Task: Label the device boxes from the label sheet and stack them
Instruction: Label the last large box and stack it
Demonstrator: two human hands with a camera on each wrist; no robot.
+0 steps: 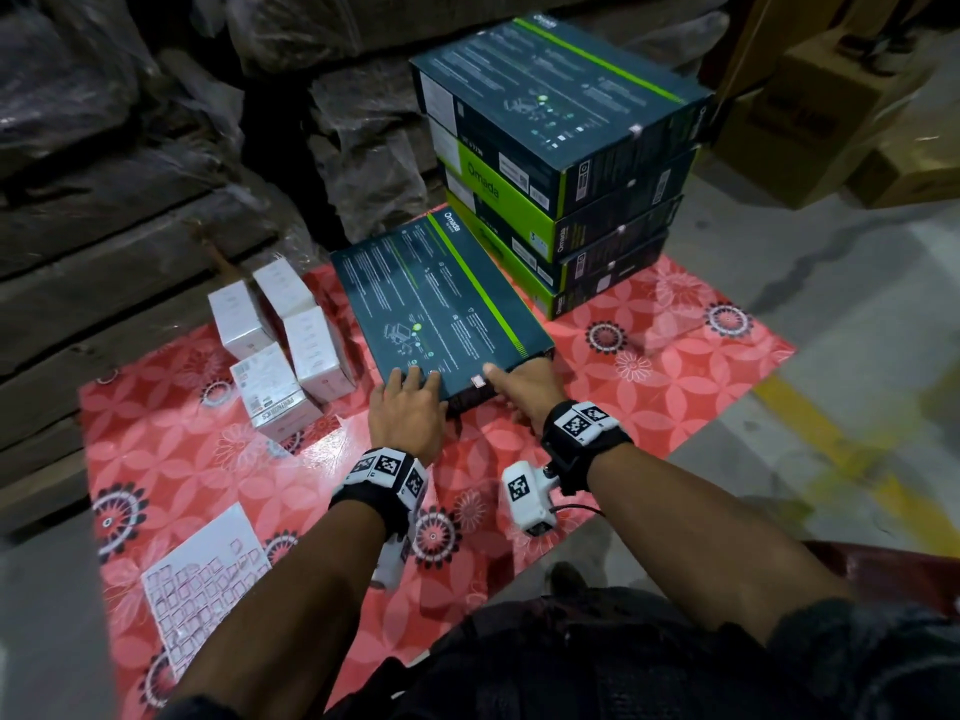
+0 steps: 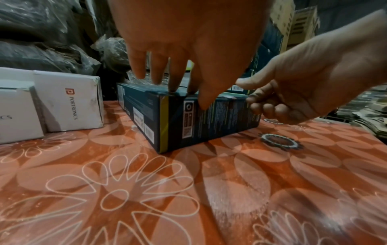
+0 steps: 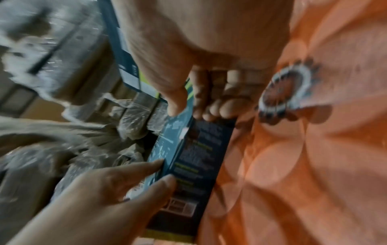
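Note:
A dark teal device box (image 1: 441, 304) with a green stripe lies flat on the red floral mat (image 1: 649, 387). My left hand (image 1: 410, 402) rests on its near left edge, straight fingers on top and the thumb down the side face (image 2: 220, 126). My right hand (image 1: 511, 392) holds the near right corner, with the thumb on top beside a small white label (image 1: 477, 381) and the fingers curled against the side (image 3: 201, 149). The label sheet (image 1: 202, 579) lies at the near left of the mat.
A stack of several matching teal and green boxes (image 1: 561, 163) stands right behind the flat box. Several small white boxes (image 1: 280, 350) sit to its left. Plastic-wrapped goods (image 1: 130, 148) rise along the back and left; brown cartons (image 1: 831, 111) stand at far right.

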